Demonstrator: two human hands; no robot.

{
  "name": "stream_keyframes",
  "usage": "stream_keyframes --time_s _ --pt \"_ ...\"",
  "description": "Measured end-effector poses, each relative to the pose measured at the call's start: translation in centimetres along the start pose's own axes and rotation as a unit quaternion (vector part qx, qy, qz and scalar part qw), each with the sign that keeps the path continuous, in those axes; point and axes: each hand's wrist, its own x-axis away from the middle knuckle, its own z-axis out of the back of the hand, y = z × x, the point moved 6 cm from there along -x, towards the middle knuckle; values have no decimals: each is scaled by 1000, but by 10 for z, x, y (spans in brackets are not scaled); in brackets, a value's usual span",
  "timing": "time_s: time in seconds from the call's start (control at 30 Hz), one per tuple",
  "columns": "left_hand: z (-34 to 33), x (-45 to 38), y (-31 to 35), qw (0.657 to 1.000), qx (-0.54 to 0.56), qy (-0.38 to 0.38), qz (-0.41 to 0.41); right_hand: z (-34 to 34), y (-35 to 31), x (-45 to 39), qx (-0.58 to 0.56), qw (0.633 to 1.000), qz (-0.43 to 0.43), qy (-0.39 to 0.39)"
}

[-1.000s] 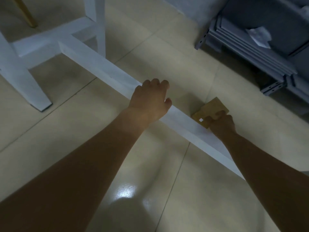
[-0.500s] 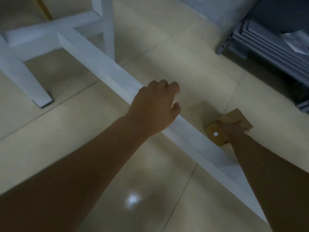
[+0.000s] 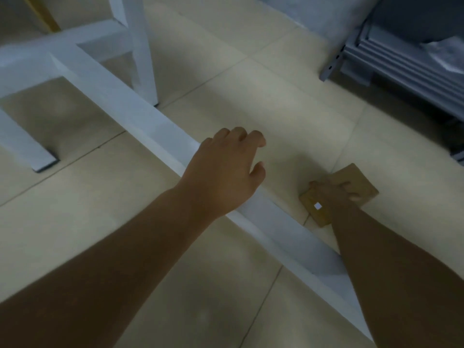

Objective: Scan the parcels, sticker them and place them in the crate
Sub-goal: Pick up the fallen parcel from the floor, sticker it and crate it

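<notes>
Right hand (image 3: pixel 329 194) clasps cardboard parcel (image 3: pixel 357 183) on floor, at four o'clock from idle, loosely curled left hand (image 3: pixel 226 172).

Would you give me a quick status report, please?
Right hand grips brown parcel on floor. Left hand empty, over white crossbar. Crossbar crosses right forearm's path.

One head-worn view — steeply downward, seemingly near the tiled floor (image 3: pixel 288 126).

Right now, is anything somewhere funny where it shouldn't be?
Yes. A small cardboard parcel lies on the floor beyond the white bar, not on a table or in a crate. The right hand grips it.
</notes>
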Motion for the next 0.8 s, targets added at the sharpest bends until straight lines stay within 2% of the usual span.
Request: stream_keyframes --time_s 0.1,0.23,0.57,0.8 --pt "-4 -6 4 1000 6 8 3 3 1 3 -23 998 -48 -22" --pt "-13 -9 11 1000 -2 1 0 4 2 -3 0 998 -42 -40" --pt "-28 -14 33 999 -40 -6 -36 -2 24 -20 -121 984 -133 -8" --pt "-40 -15 43 996 -62 -5 -59 -1 21 -34 -103 986 -127 16"
